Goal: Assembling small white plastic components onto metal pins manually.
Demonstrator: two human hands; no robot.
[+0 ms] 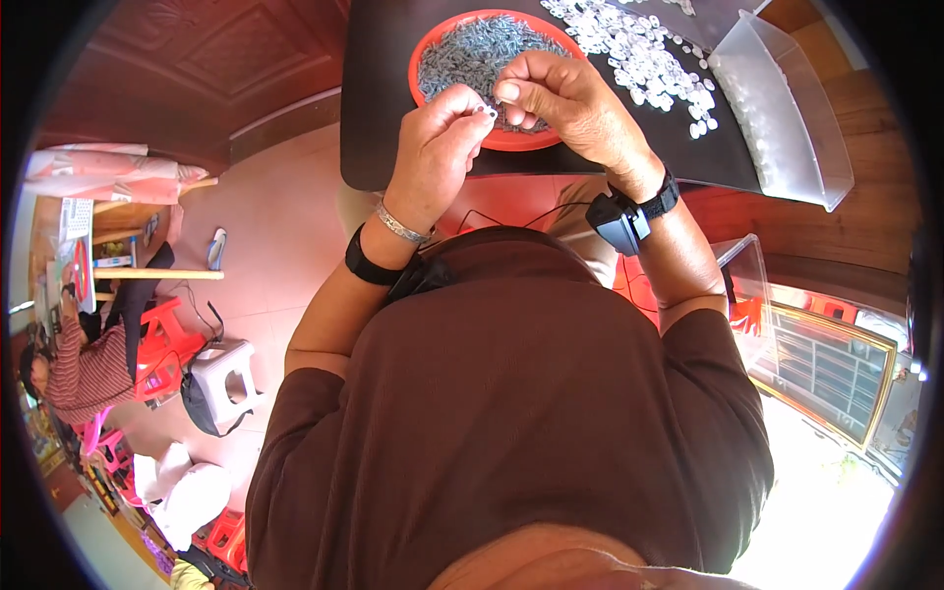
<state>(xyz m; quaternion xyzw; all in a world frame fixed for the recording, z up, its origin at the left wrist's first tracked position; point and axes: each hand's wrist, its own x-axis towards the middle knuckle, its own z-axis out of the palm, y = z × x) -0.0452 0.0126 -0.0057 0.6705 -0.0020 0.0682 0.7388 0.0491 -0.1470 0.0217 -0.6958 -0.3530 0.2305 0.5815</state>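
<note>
My left hand [436, 147] is closed in a pinch on a small white plastic piece [487, 111] with dark spots. Just to the right, my right hand [575, 106] has thumb and forefinger pressed together; whatever sits between them is too small to make out. Both hands hover over the near rim of a red round basin [531, 143], fingertips close but apart. Grey-blue screw-like pieces [472, 57] fill the basin. Many small white round plastic pieces [644, 59] lie loose on the dark table [379, 108], right of the basin.
A clear plastic bin [787, 128] holding white pieces stands at the table's right edge. To the left, a person [93, 369] in a striped top sits by red stools [167, 349] and a white stool [224, 379]. A glass-fronted frame [826, 369] leans at the right.
</note>
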